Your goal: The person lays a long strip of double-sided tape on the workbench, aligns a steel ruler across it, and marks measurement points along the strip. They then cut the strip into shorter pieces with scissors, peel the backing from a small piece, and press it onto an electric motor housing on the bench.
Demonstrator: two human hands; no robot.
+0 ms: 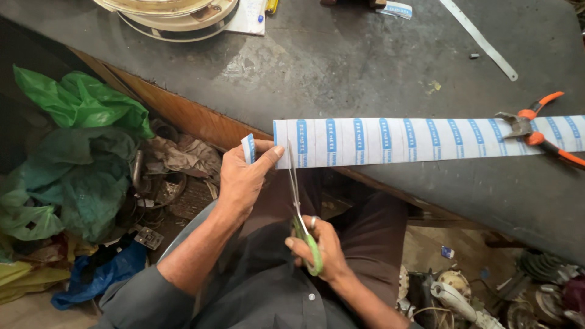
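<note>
Your left hand (244, 180) pinches the long white blue-striped label strip (414, 140) taut off the dark worktop (365, 61) while your right hand (323, 250), closed around green-handled scissors (301, 213), cuts it.

Dark worktable (365, 55), striped label strip (420, 140), orange-handled pliers (536, 128), metal strip (481, 39)

The label strip (420, 140) under my left hand (244, 176) looks like smooth white paper with a faint sheen and blue printed bands. My scissors (301, 207) have bare steel blades, dull grey, and glossy green plastic handles in my right hand (320, 247). The worktop (365, 67) is dark, matt and scuffed, with a raw wooden edge. The pliers (536, 131) are worn metal with shiny orange plastic grips. The green bags (79, 103) beside me are thin, crinkled, glossy plastic.
</note>
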